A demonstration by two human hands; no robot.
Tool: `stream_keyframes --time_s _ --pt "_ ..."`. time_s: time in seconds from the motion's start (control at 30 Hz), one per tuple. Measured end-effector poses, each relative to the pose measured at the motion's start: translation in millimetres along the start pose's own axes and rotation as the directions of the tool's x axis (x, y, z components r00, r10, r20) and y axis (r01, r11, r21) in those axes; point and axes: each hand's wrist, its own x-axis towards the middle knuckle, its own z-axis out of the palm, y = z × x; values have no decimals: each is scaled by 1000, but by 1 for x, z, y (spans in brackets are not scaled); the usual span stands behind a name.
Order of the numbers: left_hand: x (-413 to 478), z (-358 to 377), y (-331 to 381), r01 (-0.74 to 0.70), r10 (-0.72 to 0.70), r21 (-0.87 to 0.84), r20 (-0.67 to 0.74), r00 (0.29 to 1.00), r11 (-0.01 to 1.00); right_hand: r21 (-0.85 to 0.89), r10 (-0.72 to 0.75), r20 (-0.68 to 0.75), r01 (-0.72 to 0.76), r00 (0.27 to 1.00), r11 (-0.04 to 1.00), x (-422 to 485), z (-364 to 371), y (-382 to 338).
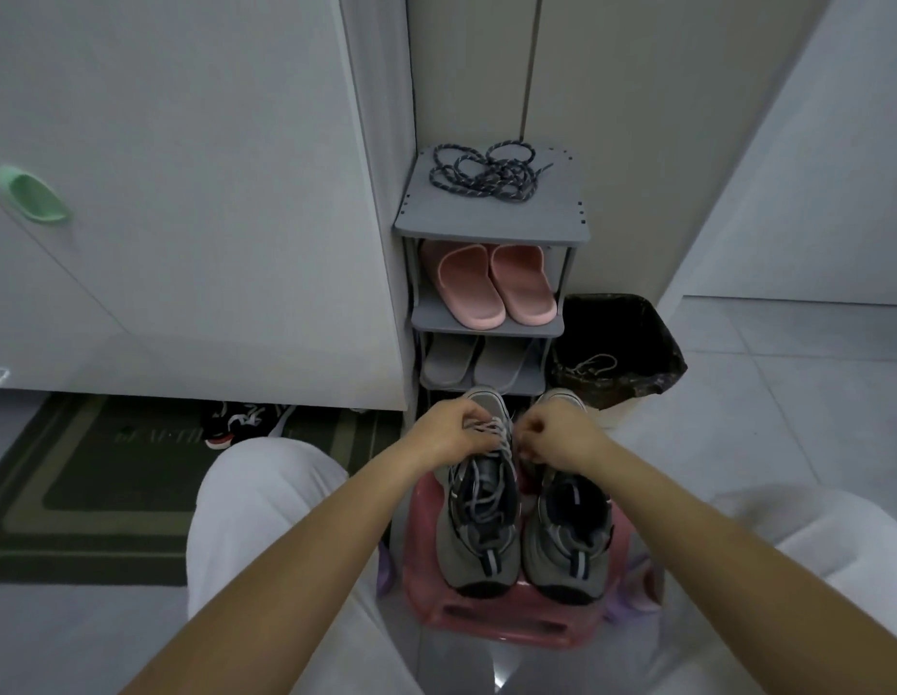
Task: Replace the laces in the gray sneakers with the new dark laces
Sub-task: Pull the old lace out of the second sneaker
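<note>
Head camera: the gray left sneaker [479,539] and right sneaker [569,549] stand side by side on a pink stool [486,617] between the person's knees. The left hand [454,428] has its fingers curled round the old lace [489,429] crossing the left sneaker near the toe. The right hand [562,438], fingers bent tight, looks to pinch the same lace at the shoe's inner edge. The dark laces [486,173] lie heaped on top of the shelf [491,218], well apart. A hard tug could drag the sneaker off the stool or jam the lace tip in an eyelet, and that heap may knot when lifted
</note>
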Motion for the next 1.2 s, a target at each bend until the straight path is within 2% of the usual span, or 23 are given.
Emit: stream_keyframes --time_s 0.13,0.23,0.47,0.7,0.87,0.93,1.0,1.03,1.2 --pt "-5 5 -14 0 -1 63 12 1000 998 -34 80 -1 -80 997 996 -2 16 -4" --pt "-7 6 -23 -21 20 2 24 999 1000 -19 113 -22 -113 993 993 0 17 -2" --pt "-10 10 -36 -32 38 -120 48 998 992 -51 44 -27 -46 999 998 2 23 -2" --pt "-10 13 -39 -55 57 -131 18 998 990 157 39 -69 -28 997 987 5 27 14" --pt "-11 12 -38 -56 59 -167 16 998 984 156 7 -111 10 994 988 8 31 20" --pt "-11 13 -38 -55 59 -176 18 998 983 287 61 -106 -29 992 958 10 36 22" --pt "-12 15 -39 -63 66 -175 11 998 982 467 92 -50 -58 995 883 10 37 26" --pt "-13 16 -39 -68 70 -168 7 998 983 493 83 -36 -54 996 868 9 37 26" --pt "-14 14 -39 -78 79 -187 -3 997 979 247 -12 -93 35 996 968 8 36 28"
